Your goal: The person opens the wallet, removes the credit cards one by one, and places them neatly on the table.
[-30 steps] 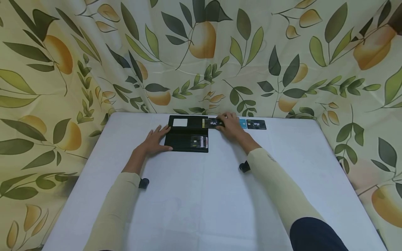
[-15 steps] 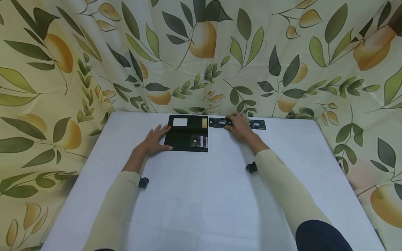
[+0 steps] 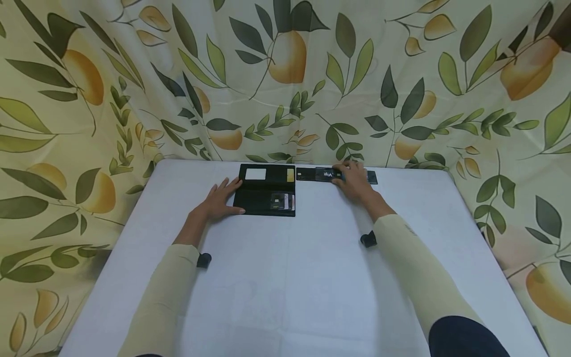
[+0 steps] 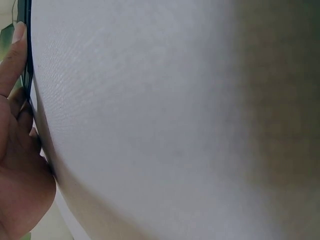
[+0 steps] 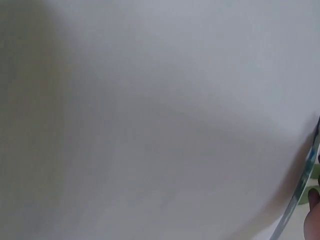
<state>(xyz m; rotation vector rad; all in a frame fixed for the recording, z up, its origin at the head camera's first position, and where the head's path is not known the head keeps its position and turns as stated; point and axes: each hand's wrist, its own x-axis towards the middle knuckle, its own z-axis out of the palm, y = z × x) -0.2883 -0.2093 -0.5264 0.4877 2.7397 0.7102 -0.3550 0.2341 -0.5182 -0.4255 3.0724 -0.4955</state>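
Observation:
A black card wallet lies unfolded near the far edge of the table, with cards showing in its lower right part and a white patch at its upper left. My left hand rests along the wallet's left edge, fingers spread and thumb at the lower corner; the left wrist view shows the hand against its dark edge. Right of the wallet, my right hand pinches a black "Vip" card, partly hidden by the fingers. Only a thumb and a thin card edge appear in the right wrist view.
A dark card lies between the wallet and the held card. Another black card shows past the right hand. A leaf-and-fruit patterned curtain hangs behind the white table.
My right hand has moved right, away from the wallet, with the "Vip" card, which overlapped the wallet's right edge earlier. A blue card is now hidden from sight. The left hand stays put.

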